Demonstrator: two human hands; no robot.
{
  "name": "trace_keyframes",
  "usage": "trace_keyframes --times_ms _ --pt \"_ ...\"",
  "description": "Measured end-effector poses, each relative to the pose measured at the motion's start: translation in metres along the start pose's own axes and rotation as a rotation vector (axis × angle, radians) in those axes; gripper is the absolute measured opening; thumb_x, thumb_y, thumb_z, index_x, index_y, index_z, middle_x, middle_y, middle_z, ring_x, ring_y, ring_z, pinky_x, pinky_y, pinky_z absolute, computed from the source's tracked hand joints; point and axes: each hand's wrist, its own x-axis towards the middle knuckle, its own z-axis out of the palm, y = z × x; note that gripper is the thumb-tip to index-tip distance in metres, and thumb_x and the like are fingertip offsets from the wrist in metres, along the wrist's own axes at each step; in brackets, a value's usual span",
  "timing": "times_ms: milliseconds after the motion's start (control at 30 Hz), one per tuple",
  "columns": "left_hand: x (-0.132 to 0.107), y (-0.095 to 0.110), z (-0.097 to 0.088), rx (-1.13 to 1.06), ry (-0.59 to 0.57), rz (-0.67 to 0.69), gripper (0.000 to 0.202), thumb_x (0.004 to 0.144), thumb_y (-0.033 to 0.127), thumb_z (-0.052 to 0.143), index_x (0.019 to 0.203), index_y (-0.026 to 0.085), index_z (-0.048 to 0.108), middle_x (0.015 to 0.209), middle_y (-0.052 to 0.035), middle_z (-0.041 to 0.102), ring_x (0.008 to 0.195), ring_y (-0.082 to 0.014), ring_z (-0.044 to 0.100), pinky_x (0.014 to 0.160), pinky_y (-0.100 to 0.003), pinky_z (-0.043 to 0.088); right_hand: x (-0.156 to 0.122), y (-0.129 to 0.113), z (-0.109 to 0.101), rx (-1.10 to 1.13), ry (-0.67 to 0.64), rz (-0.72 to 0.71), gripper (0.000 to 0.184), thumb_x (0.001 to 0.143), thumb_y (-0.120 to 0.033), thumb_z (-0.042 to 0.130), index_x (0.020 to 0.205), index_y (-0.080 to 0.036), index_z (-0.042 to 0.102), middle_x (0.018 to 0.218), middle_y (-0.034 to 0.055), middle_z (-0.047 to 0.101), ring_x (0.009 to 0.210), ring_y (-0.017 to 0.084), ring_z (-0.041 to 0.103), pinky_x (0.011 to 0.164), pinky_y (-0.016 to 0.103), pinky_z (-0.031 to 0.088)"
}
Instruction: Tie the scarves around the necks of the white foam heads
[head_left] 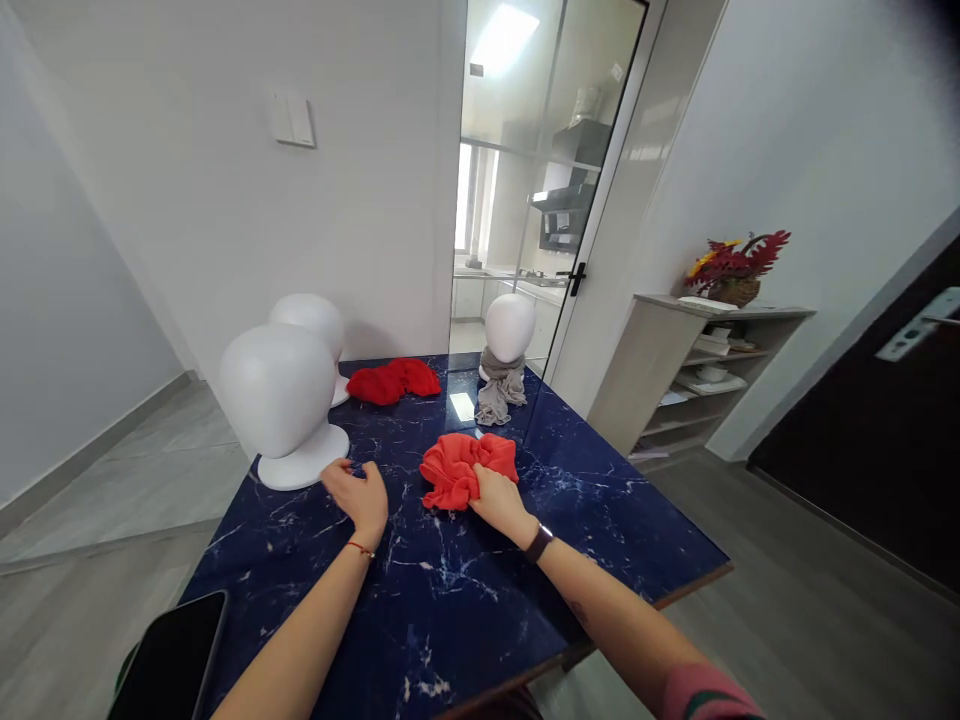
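The orange cloth (459, 463) lies bunched in the middle of the tabletop (450, 600), and the right hand (498, 500) is the one on it. Its fingers are closed into the near right edge of the heap, so the bulk of the cloth sits ahead of that hand and a little to its left. The bundle runs wider across than deep, its long axis roughly left to right. The left hand (363, 497) rests on the tabletop just left of the cloth, apart from it, loosely curled and holding nothing. Its fingertips are just short of the base of the nearest white head form (279, 395), which stands ahead and to its left, so that form is on the far side of the left hand from the cloth. A second head form (311, 318) stands behind the first with a red cloth (394, 381) beside it, and a third (510, 326) at the far edge wears a grey scarf (501, 394). A phone (172, 660) lies at the near left corner.
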Motion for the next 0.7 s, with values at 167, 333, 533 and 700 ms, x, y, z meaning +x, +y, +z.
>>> trace_keyframes --times_ms 167,333,533,700 --pt "0.041 -0.032 -0.012 0.141 0.271 -0.298 0.076 0.060 0.034 0.072 0.121 0.011 0.034 0.127 -0.0218 0.036 0.121 -0.0398 0.034 0.099 -0.055 0.031 -0.012 0.001 -0.005 0.069 0.016 0.065 0.020 0.082 -0.031 0.056 0.097 -0.019 0.054 0.093 0.0071 0.066 0.085 0.019 0.062 0.067 0.024 0.036" --pt "0.064 -0.052 -0.014 0.209 0.126 -0.169 0.114 0.057 0.056 0.073 0.139 0.006 0.013 0.143 -0.0288 0.024 0.135 -0.0395 0.019 0.108 -0.056 0.019 -0.009 0.002 0.001 0.105 0.089 0.029 0.018 0.079 -0.032 0.057 0.092 -0.020 0.054 0.090 0.0048 0.067 0.081 0.018 0.062 0.062 0.023 0.033" --pt "0.081 -0.062 -0.019 0.258 0.035 -0.043 0.107 0.062 0.060 0.066 0.140 0.004 0.018 0.139 -0.0277 0.036 0.133 -0.0386 0.026 0.107 -0.060 0.015 -0.005 0.011 0.009 0.142 0.137 -0.017 0.017 0.078 -0.035 0.057 0.085 -0.021 0.052 0.084 0.0021 0.067 0.074 0.017 0.062 0.057 0.023 0.029" --pt "0.086 -0.058 -0.021 0.298 -0.004 -0.099 0.089 0.065 0.056 0.064 0.131 0.005 0.034 0.129 -0.0269 0.047 0.125 -0.0413 0.037 0.101 -0.060 0.025 -0.003 0.014 0.009 0.186 0.145 -0.041 0.016 0.076 -0.033 0.056 0.085 -0.021 0.051 0.084 0.0012 0.067 0.074 0.017 0.062 0.057 0.023 0.028"
